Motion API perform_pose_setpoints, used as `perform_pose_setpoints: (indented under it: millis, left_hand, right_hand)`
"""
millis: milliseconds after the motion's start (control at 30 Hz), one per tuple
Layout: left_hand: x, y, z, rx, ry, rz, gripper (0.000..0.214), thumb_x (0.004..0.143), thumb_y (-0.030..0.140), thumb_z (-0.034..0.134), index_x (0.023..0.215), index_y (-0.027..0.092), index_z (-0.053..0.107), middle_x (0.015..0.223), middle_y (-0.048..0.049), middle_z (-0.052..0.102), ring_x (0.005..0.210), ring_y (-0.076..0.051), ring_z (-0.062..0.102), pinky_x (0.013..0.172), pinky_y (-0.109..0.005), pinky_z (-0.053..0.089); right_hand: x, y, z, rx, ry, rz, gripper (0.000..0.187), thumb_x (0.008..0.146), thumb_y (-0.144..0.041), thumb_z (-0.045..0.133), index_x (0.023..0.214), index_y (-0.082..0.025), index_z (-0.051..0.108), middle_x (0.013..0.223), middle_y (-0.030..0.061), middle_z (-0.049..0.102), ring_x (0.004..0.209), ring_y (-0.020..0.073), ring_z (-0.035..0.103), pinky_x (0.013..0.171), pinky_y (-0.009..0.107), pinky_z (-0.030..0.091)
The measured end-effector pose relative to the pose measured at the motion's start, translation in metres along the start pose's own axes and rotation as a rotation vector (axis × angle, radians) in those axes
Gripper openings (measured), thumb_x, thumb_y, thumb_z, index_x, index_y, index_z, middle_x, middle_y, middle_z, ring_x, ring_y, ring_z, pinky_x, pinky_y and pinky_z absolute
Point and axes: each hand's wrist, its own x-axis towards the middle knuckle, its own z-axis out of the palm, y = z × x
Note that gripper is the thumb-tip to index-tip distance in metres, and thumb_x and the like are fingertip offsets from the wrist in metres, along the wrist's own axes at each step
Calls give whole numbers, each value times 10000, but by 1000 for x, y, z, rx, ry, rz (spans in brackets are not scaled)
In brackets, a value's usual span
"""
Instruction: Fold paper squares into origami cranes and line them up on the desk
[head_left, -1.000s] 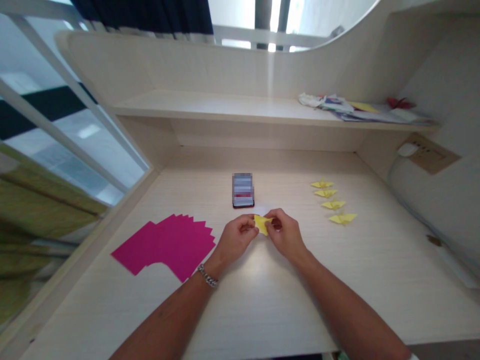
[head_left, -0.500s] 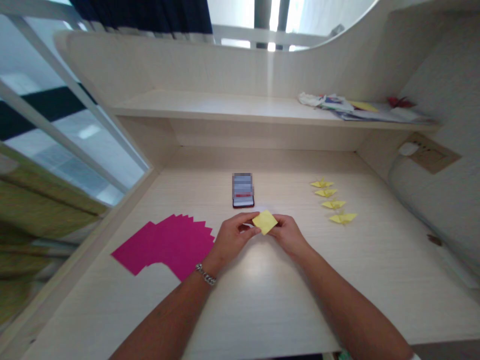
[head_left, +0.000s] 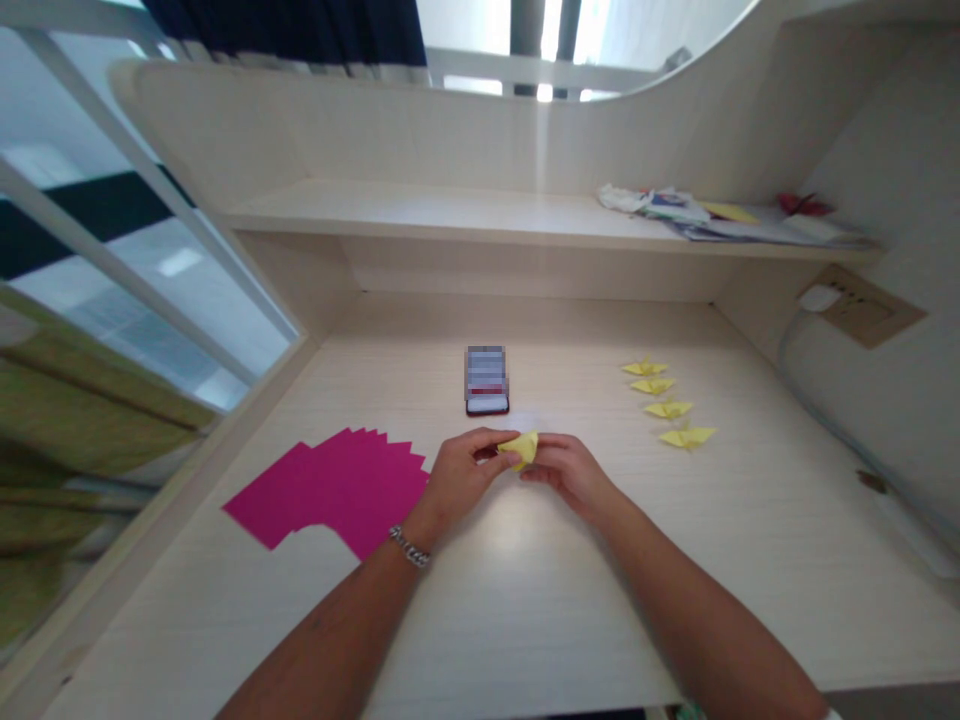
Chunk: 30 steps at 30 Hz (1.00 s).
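Note:
A small folded yellow paper (head_left: 523,446) is held just above the desk between both hands. My left hand (head_left: 463,474), with a metal bracelet at the wrist, pinches its left side. My right hand (head_left: 570,472) pinches its right side, fingers curled round it. Just beyond the hands a phone (head_left: 487,379) lies flat on the light wooden desk (head_left: 525,590). Several folded yellow paper cranes (head_left: 667,405) lie in a line to the right of the hands.
A fan of several magenta paper sheets (head_left: 337,486) lies on the desk at the left. The shelf above holds papers (head_left: 690,215) and a red folded figure (head_left: 801,205). A wall socket with a white plug (head_left: 821,297) is at the right.
The yellow paper showed as a flat square half a second ago; now it is pressed into a narrower, folded shape. Both hands stay in the same spot.

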Motion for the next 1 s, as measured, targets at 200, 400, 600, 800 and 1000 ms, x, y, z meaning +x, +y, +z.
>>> perform_pose_setpoints:
  millis: [200,400,600,800,1000]
  left_hand:
    - [0,5,0,-23,104,12,239,636,247,757,874,234,743,867,-58,717,714,-191,632,689,-298,506]
    - [-3,12,1,11,113,98,243,622,225,776,861,249,740,876,-57,700,731,-189,610,731,-301,497]
    - [-4,8,2,138,104,163,240,686,249,733,926,258,729,965,-73,688,869,-226,612,868,-362,474]
    - [-3,5,1,243,115,255,256,718,260,708,974,270,714,976,-74,690,938,-240,603,922,-396,447]
    - [-1,2,-3,300,125,312,238,730,266,701,968,260,713,964,-74,697,930,-232,613,903,-386,460]
  right_hand:
    - [1,-1,-2,-328,216,-327,260,683,-334,681,885,-172,669,1012,87,665,928,220,619,794,370,515]
    - [-1,4,3,-545,415,-464,272,700,-364,689,887,-171,647,846,60,680,751,180,630,721,342,524]
    - [7,7,1,-172,375,-277,300,661,-359,724,867,-146,679,793,64,701,695,171,643,690,326,536]
    - [6,1,-3,181,234,-62,221,653,-268,757,828,-149,693,885,67,701,757,149,653,716,271,546]
    - [5,-4,-5,260,207,5,155,652,-224,763,745,-137,675,842,78,694,742,152,651,684,256,559]
